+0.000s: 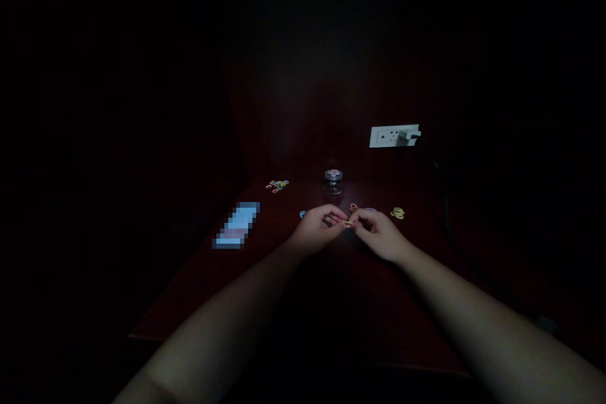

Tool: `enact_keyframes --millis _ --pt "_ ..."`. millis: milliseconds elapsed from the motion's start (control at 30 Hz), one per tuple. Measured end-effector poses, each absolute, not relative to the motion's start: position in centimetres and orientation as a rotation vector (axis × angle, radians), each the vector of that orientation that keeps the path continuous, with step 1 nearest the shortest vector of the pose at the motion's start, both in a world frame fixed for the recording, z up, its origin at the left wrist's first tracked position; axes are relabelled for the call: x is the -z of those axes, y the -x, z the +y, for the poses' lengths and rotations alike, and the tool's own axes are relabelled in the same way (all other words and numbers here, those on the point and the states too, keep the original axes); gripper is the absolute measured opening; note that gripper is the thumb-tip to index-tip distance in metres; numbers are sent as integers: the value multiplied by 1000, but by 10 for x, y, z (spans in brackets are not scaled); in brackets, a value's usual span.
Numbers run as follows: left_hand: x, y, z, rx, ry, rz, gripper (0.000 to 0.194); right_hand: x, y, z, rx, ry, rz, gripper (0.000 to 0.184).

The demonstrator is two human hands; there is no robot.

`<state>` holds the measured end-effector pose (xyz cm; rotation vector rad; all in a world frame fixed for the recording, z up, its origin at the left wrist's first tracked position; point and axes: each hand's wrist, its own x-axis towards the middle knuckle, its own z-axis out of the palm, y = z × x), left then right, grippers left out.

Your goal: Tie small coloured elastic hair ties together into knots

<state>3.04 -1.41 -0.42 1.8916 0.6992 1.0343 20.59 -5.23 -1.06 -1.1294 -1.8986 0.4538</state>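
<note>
You hold a small yellow band (pixel 348 223) between your two hands, over the dark red table (pixel 194 290): your left hand (pixel 316 227) pinches its left end and your right hand (pixel 381 237) its right, fingertips nearly meeting. Just beyond your right hand lie some orange-red bands (pixel 353 207) and a partly hidden purple band (pixel 372 209); to its right sits a pile of yellow bands (pixel 398 212). A blue band (pixel 303 214) shows beside your left hand. Farther off you have a clear lidded jar (pixel 334 184) and, to its left, a mixed-colour group of bands (pixel 278 185). A blurred, glowing rectangle (pixel 238 225) lies left of your hands.
</note>
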Motion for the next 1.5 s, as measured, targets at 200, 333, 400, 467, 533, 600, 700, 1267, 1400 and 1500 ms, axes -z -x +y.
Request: enact_keyframes --millis 200,333,400,467,533,600,700,1267,1400,1500 --pt "6 -30 -12 -1023 -1895 681 18 12 -206 -52 -489 1132 -1903 13" --pt "7 -29 -11 -1010 -1899 673 18 12 -205 -52 -470 1135 -1892 13" --pt "7 -28 -10 -1007 -1912 676 17 11 -205 -53 -477 1138 -1891 13" --pt "7 -28 -10 -1008 -1912 676 17 10 -205 -53 -484 1140 -1897 13" --pt "7 -28 -10 -1011 -1907 673 17 10 -205 -54 -481 1138 -1909 13" --pt "6 -28 -10 -1007 -1909 664 15 9 -205 -54 -479 1140 -1912 13" --pt "5 -28 -11 -992 -1917 652 13 9 -205 -54 -483 1152 -1912 13" --pt "7 -27 -8 -975 -1936 661 11 9 -204 -55 -516 1153 -1930 14" --pt "11 -27 -5 -988 -1953 642 14 9 -204 -55 -492 1166 -1925 17" --pt "10 -26 -7 -974 -1971 640 16 8 -205 -54 -452 1172 -1918 18"
